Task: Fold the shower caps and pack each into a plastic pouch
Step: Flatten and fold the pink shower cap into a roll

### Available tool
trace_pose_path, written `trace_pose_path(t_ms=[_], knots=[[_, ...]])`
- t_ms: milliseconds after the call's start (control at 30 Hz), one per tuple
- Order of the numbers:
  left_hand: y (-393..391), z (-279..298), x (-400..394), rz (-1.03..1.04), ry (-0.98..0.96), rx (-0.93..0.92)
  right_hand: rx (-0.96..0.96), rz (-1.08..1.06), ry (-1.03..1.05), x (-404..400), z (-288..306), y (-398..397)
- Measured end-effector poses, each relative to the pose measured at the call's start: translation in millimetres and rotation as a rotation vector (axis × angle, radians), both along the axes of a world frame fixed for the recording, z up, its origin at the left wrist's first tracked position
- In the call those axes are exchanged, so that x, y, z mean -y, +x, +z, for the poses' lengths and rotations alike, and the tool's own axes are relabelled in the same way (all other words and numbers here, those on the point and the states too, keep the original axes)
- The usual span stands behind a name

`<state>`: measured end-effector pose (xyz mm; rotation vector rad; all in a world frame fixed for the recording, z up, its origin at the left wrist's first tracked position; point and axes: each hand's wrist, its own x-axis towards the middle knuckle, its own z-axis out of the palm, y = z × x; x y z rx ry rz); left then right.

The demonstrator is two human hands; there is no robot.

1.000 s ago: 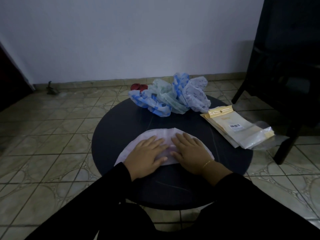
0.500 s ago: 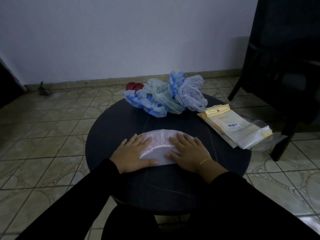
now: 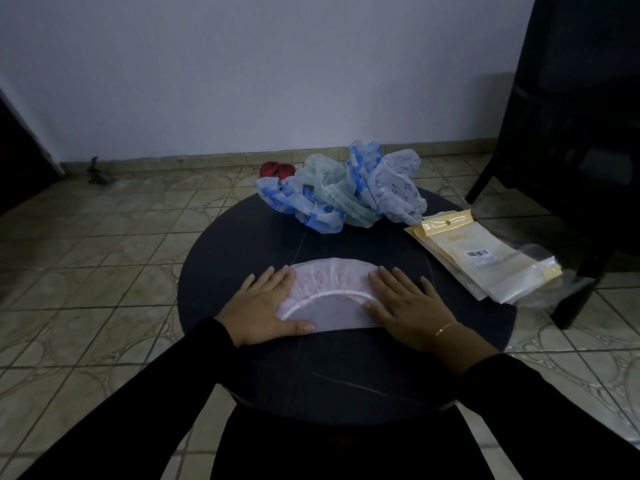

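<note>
A pale pink shower cap [image 3: 330,294] lies folded into a half-circle on the round dark table [image 3: 346,372], its white elastic band curving across the middle. My left hand [image 3: 265,308] lies flat on its left end, fingers spread, thumb along the lower edge. On the cap's right end my right hand [image 3: 403,304] presses flat in the same way. A heap of crumpled blue, green and lilac shower caps [image 3: 341,192] sits at the table's far side. A stack of yellow-topped plastic pouches [image 3: 479,254] lies at the right edge.
A dark chair [image 3: 568,140] stands close to the table on the right. Red slippers [image 3: 277,169] lie on the tiled floor behind the heap of caps. A wall closes the room beyond.
My hands slid apart from the cap's middle to its two ends. The cap now shows its elastic band and looks narrower, folded over on itself.
</note>
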<state>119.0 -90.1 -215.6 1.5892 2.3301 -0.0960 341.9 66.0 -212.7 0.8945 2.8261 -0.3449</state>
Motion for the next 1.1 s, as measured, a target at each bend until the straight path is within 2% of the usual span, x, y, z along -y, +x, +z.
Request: trace_pose_path(t_ms=[167,300,467,567,733,800,900,1100], knots=[[0,0,0,0.022,-0.013,0.029,0.035,0.024,0.003,-3,2,1],[-3,-6,-6,0.13,0.011,0.078,0.09,0.003,0.047,-12,9,-7],[6,4,26,0.177,0.248,0.132,-0.059,-0.189,0.266,-1,13,-21],[19,10,43,0.09,0.313,0.053,-0.096,-0.23,0.244,10,13,-36],[33,10,43,-0.169,0.369,-0.046,-0.066,-0.089,-0.043,17,11,-51],[41,6,38,-0.241,0.301,-0.094,-0.074,-0.028,-0.014,19,10,-47],[50,-2,34,-0.231,0.173,-0.064,-0.216,0.032,0.027,28,12,-32],[59,-6,34,-0.155,0.181,-0.027,-0.46,0.185,0.061,50,10,20]])
